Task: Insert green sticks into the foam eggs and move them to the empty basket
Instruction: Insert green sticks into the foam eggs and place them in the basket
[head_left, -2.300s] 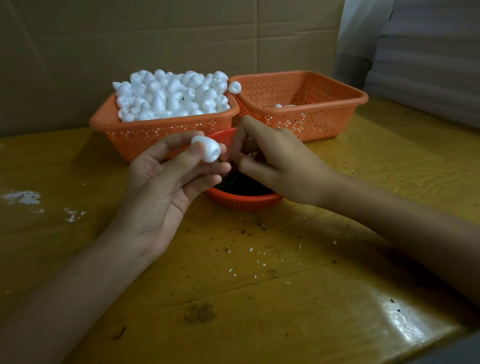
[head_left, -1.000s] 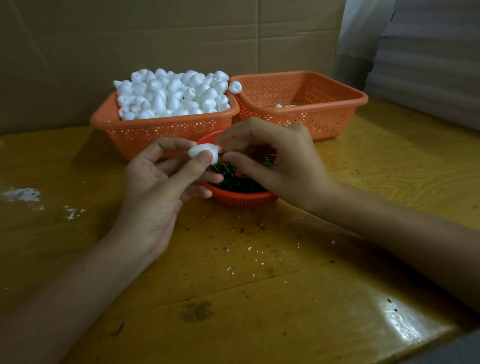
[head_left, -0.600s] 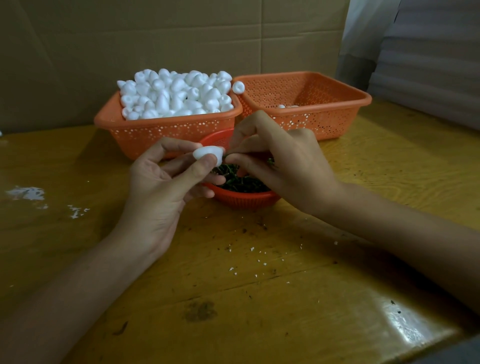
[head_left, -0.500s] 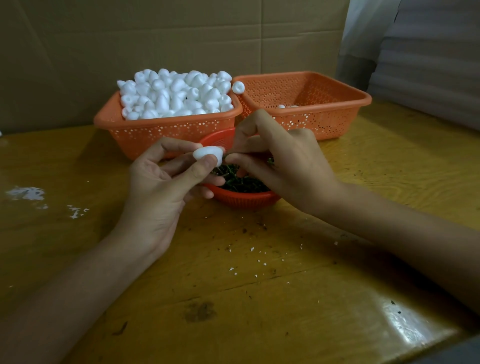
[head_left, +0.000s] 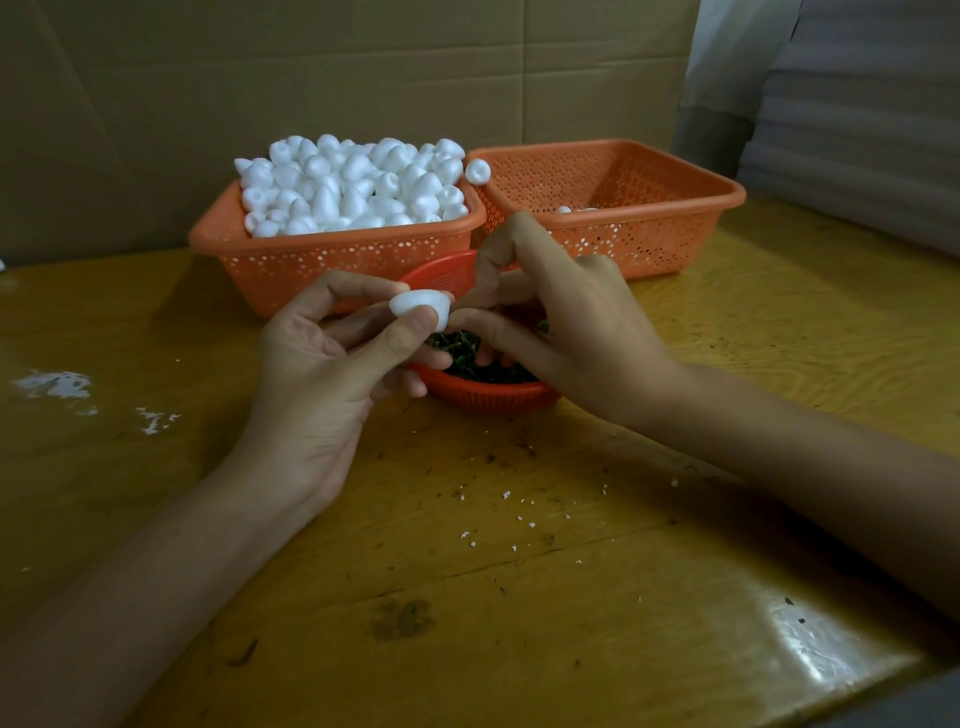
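Left hand (head_left: 322, 364) round foam egg (head_left: 421, 306), right hand (head_left: 566, 332) pinched beside, contents hidden.

so the left hand (head_left: 322, 374) pinches a small white foam egg (head_left: 420, 307) over the little round red plastic bowl (head_left: 488, 395) of thin green sticks (head_left: 467, 358), right hand (head_left: 561, 338) thumb and forefinger pinched tight against the egg's end, can't see what's between them
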